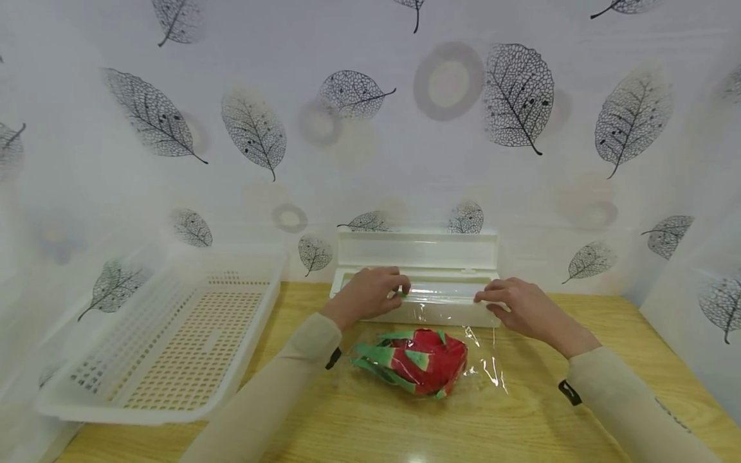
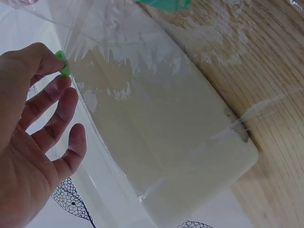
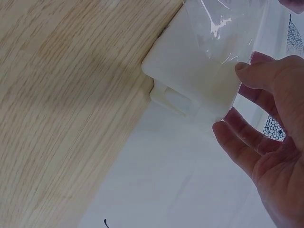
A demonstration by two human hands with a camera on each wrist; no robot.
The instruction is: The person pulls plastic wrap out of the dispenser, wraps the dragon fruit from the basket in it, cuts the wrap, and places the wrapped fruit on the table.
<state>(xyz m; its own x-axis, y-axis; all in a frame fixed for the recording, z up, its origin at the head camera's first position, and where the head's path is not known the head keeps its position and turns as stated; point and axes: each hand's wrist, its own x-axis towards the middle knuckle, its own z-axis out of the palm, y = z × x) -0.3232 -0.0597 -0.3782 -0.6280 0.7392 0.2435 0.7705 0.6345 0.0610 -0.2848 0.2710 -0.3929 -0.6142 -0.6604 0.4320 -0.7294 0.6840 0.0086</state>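
Observation:
A white cling film dispenser (image 1: 431, 314) with its lid raised stands at the back of the table. My left hand (image 1: 373, 294) pinches a small green slide cutter (image 2: 62, 63) at the dispenser's front edge, the other fingers loosely bent. At the right end my right hand (image 1: 518, 307) grips the dispenser's edge, its thumb (image 3: 256, 73) on the film and fingers curled over behind. Clear cling film (image 1: 489, 366) runs from the dispenser down over the front and across a red and green dragon fruit (image 1: 425, 360) lying on the table.
A white perforated plastic basket (image 1: 231, 379) sits on the left of the wood-grain table (image 1: 556, 411). Behind the table hangs a pale sheet (image 1: 393, 173) printed with leaves, close to the raised lid (image 1: 417, 249).

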